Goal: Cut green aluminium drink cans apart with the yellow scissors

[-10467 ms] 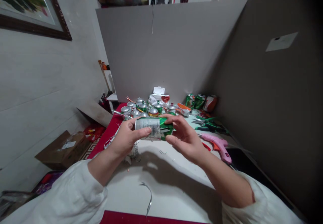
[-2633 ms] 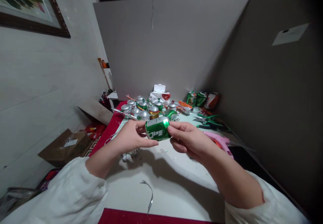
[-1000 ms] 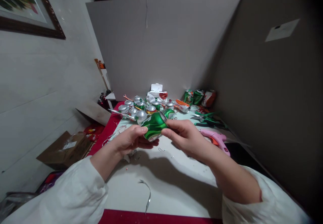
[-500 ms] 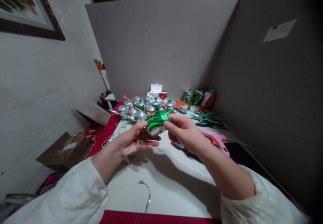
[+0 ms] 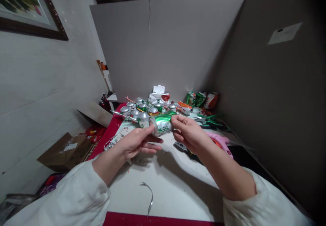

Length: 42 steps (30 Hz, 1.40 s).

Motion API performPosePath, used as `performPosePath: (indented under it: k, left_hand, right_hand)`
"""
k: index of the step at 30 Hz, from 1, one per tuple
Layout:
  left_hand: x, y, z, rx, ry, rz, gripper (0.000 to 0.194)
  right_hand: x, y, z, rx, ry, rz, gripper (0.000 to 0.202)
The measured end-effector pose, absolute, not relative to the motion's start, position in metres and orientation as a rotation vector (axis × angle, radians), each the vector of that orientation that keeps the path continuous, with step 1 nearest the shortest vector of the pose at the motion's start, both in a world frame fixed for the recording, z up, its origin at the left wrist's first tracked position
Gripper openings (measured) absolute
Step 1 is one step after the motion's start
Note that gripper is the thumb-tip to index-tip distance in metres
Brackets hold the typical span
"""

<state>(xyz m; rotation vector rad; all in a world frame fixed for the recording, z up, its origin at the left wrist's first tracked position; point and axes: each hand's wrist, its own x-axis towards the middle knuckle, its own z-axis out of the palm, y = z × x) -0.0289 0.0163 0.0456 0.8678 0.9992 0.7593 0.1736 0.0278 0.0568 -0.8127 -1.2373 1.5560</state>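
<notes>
A green and silver can piece [image 5: 163, 124] is held up between my two hands above the white tabletop, its round silver end toward the left. My left hand [image 5: 139, 141] has its thumb on that silver end, with its other fingers stretched out beneath. At the right side, my right hand [image 5: 187, 131] pinches the can's green edge between thumb and fingers. Just behind, several cut can pieces with silver domed tops [image 5: 143, 116] stand in a group. A thin curled metal strip [image 5: 151, 198] lies on the white tabletop [image 5: 178, 192] nearer to me.
On the right are a pink glue gun [image 5: 222, 141], green-handled scissors [image 5: 207, 118] and dark-handled pliers [image 5: 181, 146]. Crushed cans [image 5: 201, 99] and a white packet [image 5: 159, 98] stand at the back, before a grey panel [image 5: 163, 46]. A cardboard box [image 5: 65, 152] sits at left.
The can piece has been turned, so its silver end and green lettering now show. My left thumb has shifted onto the silver end. The view has moved slightly.
</notes>
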Motion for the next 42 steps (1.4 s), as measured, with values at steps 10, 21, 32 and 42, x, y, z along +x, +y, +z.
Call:
performPosePath:
  k: [10, 21, 32, 42]
  left_hand:
    - [-0.035, 0.018, 0.047, 0.840, 0.971, 0.667, 0.058]
    - [-0.038, 0.016, 0.053, 0.791, 0.936, 0.616, 0.058]
    - [-0.039, 0.012, 0.053, 0.815, 0.894, 0.649, 0.055]
    - [-0.042, 0.013, 0.047, 0.885, 0.855, 0.685, 0.058]
  right_hand:
    - [0.175, 0.024, 0.057, -0.709, -1.363, 1.683, 0.036]
    - [0.170, 0.012, 0.060, -0.673, -1.417, 1.716, 0.033]
    - [0.176, 0.010, 0.061, -0.581, -1.426, 1.870, 0.029]
    - [0.177, 0.009, 0.061, -0.545, -1.509, 1.898, 0.029]
